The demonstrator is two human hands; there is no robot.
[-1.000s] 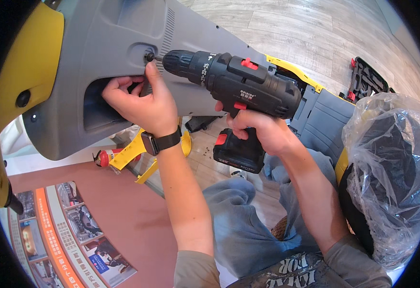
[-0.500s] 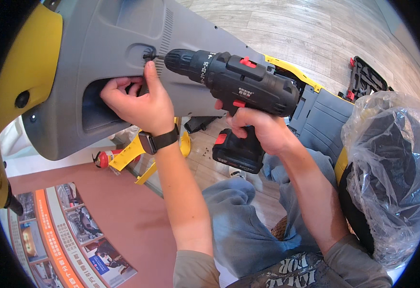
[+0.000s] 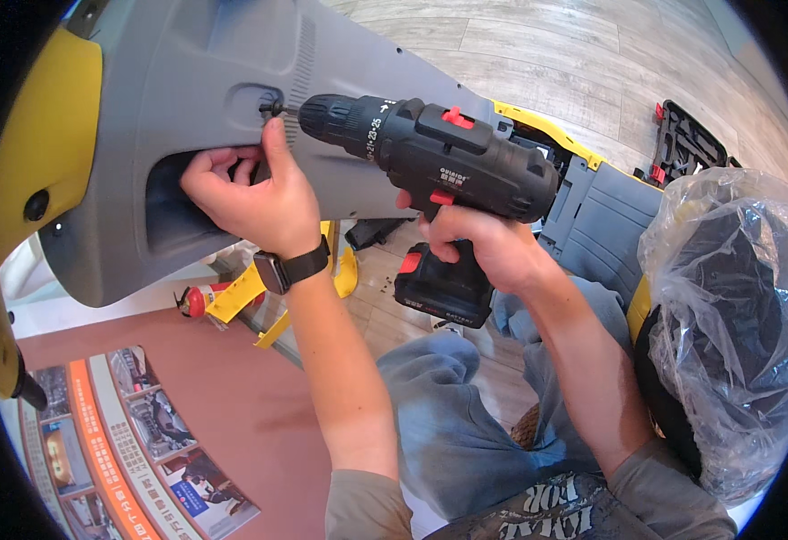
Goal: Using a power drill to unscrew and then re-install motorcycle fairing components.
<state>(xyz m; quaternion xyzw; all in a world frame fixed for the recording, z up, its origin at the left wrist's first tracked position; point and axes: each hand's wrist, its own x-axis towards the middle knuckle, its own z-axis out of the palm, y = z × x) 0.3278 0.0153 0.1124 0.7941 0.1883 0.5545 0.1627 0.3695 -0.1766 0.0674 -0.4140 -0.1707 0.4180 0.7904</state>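
A black cordless drill (image 3: 466,162) with red switches lies sideways in my right hand (image 3: 479,243), its bit pointing left at a small dark fastener (image 3: 270,108) in a round recess of the grey plastic panel (image 3: 169,81). My left hand (image 3: 254,202) is curled at the upper rim of a larger dark opening (image 3: 169,207) below that recess. Its thumb reaches up just under the fastener; what its bent fingers grip is hidden.
Yellow body parts (image 3: 47,117) border the panel. Loose yellow pieces (image 3: 241,297), a red extinguisher (image 3: 198,301) and a black tool case (image 3: 686,144) are lower and farther off. A bagged black object (image 3: 727,297) stands right; a printed poster (image 3: 133,432) lies lower left.
The panel, both hands and the drill sit slightly farther left in the picture than a second ago. The drill still points at the fastener.
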